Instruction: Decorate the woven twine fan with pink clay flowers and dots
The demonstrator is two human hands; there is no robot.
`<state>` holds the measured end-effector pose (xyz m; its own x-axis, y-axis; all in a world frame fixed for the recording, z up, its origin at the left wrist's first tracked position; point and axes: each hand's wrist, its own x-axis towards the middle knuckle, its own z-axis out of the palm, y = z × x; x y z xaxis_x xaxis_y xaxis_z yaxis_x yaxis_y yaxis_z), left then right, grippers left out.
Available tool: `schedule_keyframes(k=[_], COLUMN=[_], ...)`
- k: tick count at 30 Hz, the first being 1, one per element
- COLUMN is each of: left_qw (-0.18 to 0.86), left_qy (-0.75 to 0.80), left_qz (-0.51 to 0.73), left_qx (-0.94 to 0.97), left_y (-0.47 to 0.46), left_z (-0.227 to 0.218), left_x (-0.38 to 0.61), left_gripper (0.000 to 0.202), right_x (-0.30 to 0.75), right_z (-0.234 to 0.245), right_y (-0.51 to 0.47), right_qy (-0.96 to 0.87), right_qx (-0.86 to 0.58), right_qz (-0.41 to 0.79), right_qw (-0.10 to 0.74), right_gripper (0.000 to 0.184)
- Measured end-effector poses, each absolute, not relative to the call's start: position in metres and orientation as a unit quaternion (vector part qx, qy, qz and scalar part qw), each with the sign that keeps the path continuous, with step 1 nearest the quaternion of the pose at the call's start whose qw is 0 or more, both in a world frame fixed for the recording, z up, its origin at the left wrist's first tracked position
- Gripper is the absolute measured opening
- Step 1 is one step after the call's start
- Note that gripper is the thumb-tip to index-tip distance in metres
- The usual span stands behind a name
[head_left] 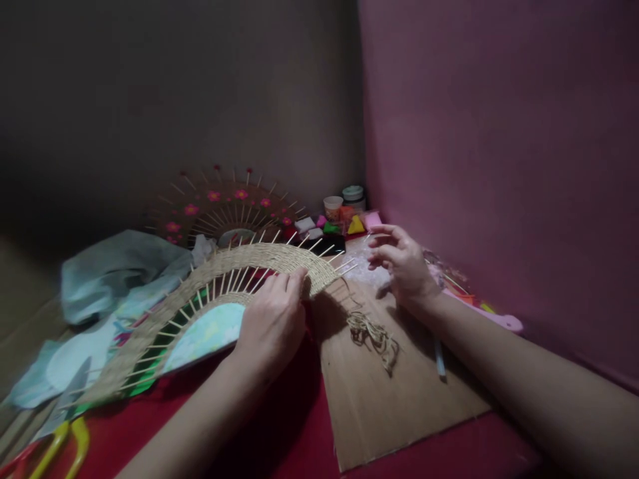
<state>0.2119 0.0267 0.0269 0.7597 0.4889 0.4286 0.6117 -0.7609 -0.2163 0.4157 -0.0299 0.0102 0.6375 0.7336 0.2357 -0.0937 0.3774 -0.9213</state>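
Since the woven fan (pixel 239 258) slants across the left of the bench (pixel 279 426), we've got the left hand (pixel 277 313) gripping its right end, probably to steady it. The right hand (pixel 399 259) hangs just right of it, fingers loosely bent; we can't tell if they're pinching anything. Cord bundle (pixel 372 339) sits on the board (pixel 399 412), likely for easy reach. Flowered fan (pixel 214 206) and pale cup (pixel 333 207) are parked far back. No readable writing.
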Motion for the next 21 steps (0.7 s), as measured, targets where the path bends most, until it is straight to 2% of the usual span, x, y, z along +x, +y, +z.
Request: schedule_keyframes(k=[6,13,21], left_qw=[0.181,0.178,0.178], left_qy=[-0.297,-0.301,-0.309], left_qz=[-0.181,-0.186,-0.178], left_qx=[-0.920,-0.918,-0.917], left_y=[0.027,0.027,0.025], left_z=[0.025,0.026,0.027], left_x=[0.212,0.212,0.211], left_gripper=[0.032,0.033,0.035], right_x=[0.424,0.419,0.409], right_z=[0.008,0.008,0.014], right_y=[-0.023,-0.031,-0.038], right_qy=[-0.286,-0.310,-0.422], right_qx=[-0.521,-0.535,-0.526], right_qz=[0.240,0.277,0.269], right_qw=[0.767,0.735,0.687], right_gripper=[0.020,0.029,0.038])
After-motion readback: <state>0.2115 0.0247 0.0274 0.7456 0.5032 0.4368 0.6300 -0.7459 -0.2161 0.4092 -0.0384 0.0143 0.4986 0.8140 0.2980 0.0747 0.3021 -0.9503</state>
